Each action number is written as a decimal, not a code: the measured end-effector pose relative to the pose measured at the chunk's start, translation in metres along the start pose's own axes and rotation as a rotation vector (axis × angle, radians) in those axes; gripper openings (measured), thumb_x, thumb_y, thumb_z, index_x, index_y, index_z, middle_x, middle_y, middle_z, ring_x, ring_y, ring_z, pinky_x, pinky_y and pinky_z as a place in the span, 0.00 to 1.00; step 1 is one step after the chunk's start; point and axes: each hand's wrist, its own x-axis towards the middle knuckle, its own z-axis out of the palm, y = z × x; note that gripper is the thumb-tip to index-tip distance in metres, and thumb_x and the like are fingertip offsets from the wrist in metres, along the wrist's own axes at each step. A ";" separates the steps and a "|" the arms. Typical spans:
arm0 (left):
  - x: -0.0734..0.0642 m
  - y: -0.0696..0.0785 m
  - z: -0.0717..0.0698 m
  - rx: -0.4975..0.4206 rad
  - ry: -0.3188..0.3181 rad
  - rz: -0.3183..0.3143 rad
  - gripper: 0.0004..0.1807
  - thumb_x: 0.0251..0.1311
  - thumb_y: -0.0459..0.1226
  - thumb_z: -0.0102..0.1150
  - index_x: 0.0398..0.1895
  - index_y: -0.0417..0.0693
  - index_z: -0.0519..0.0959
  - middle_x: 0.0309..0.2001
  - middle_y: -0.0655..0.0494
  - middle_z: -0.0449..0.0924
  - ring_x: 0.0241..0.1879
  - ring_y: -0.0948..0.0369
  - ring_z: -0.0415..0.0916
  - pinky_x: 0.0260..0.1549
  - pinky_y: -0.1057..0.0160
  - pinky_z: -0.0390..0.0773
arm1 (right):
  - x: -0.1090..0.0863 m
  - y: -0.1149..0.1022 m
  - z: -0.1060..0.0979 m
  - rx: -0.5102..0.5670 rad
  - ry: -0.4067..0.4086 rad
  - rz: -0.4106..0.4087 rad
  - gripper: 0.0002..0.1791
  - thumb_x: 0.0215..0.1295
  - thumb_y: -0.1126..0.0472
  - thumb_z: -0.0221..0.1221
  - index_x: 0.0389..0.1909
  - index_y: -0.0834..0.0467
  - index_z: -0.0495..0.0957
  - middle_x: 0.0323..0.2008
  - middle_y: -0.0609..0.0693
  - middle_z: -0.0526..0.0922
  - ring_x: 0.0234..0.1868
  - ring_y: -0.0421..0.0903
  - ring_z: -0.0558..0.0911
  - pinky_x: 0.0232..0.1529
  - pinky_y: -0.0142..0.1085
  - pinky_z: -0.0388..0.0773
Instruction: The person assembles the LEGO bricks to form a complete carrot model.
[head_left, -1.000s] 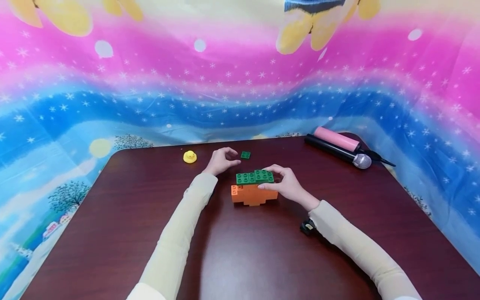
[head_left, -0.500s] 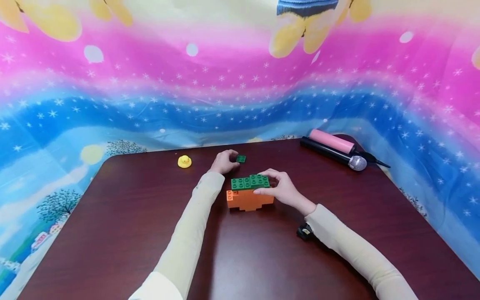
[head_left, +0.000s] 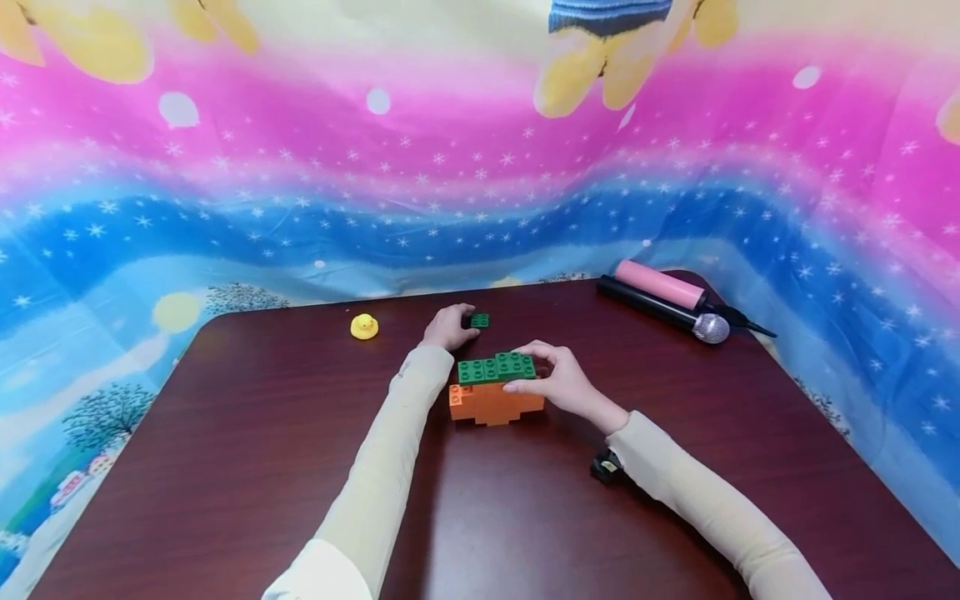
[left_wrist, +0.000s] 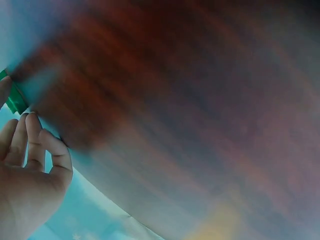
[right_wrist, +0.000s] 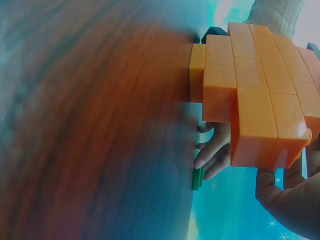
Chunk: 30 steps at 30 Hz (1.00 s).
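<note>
My left hand (head_left: 448, 327) reaches to the far side of the table and has thumb and forefinger around the near-left end of a small green toy brick (head_left: 481, 320). In the right wrist view its fingers (right_wrist: 214, 150) meet that brick (right_wrist: 198, 179), which lies on the tabletop. Closer to me, my right hand (head_left: 566, 381) grips a toy-brick build by its right end, thumb in front and fingers behind. The build has a stepped orange body (head_left: 495, 404), narrower at the bottom, with green studded bricks (head_left: 476, 370) along its top.
A yellow rubber duck (head_left: 364, 327) sits left of my left hand. At the back right lie a black microphone (head_left: 652, 304) and a pink cylinder (head_left: 660, 284). The dark wooden table (head_left: 300, 433) runs back to a printed curtain (head_left: 450, 183).
My left hand has moved right to the small green brick and closed its thumb and forefinger around it. The right hand keeps its grip on the build. The head view has shifted slightly.
</note>
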 end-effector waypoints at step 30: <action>-0.028 -0.007 -0.028 -0.342 0.077 0.198 0.19 0.51 0.40 0.70 0.45 0.42 0.81 0.39 0.47 0.82 0.40 0.55 0.79 0.44 0.57 0.78 | 0.001 0.000 0.000 0.007 0.001 0.042 0.21 0.54 0.70 0.67 0.52 0.63 0.79 0.43 0.57 0.81 0.36 0.42 0.82 0.43 0.47 0.80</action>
